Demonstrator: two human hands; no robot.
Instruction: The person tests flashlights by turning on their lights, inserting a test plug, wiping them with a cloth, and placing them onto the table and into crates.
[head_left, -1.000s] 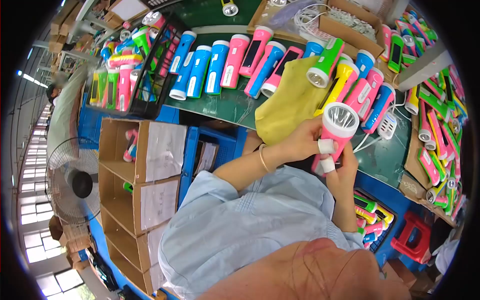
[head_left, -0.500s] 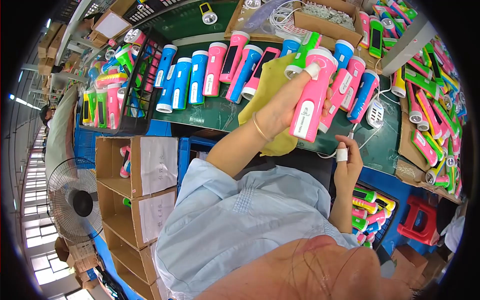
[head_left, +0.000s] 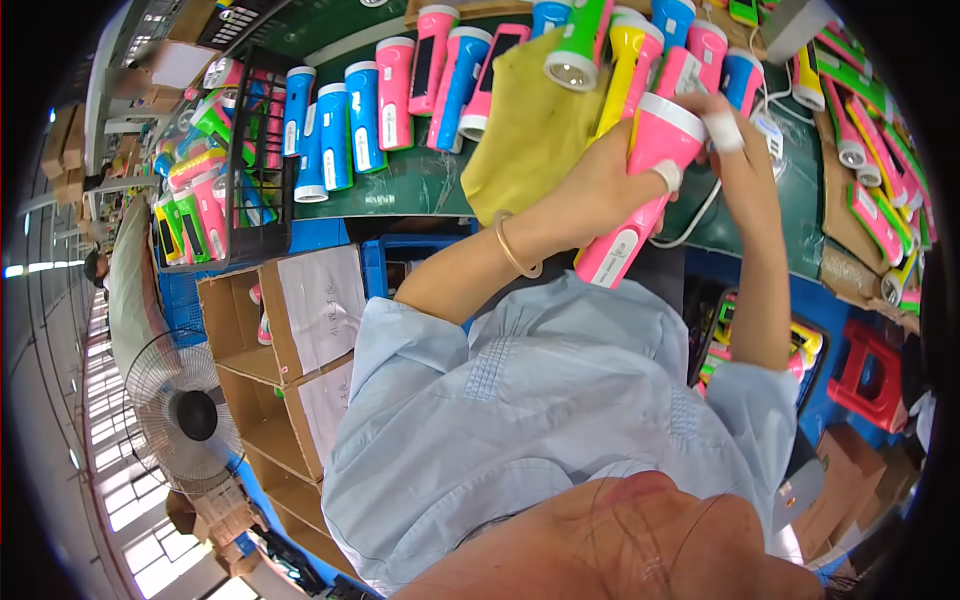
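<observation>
A pink flashlight (head_left: 640, 215) with a white rim and a white label strip is tilted in front of my chest. My left hand (head_left: 610, 185) wraps round its body, with white tape on the thumb. At the flashlight's head, my right hand (head_left: 748, 165) has its fingers bent against the far side; white tape covers one finger, and some fingertips are hidden. Behind my hands, a yellow cloth (head_left: 530, 120) lies on the green bench (head_left: 400, 195). A green flashlight (head_left: 578, 45) and a yellow flashlight (head_left: 632, 60) rest on or beside the cloth.
Several blue and pink flashlights (head_left: 395, 95) stand in a row along the bench. At the left is a black crate (head_left: 250, 160) beside piled flashlights. Cardboard compartments (head_left: 250, 330) and a fan (head_left: 190, 412) stand lower left. A red stool (head_left: 865, 375) is at the right.
My right hand has risen from below the bench edge to the flashlight's head. My left hand has brought the pink flashlight lower and tilted it more. The view has shifted.
</observation>
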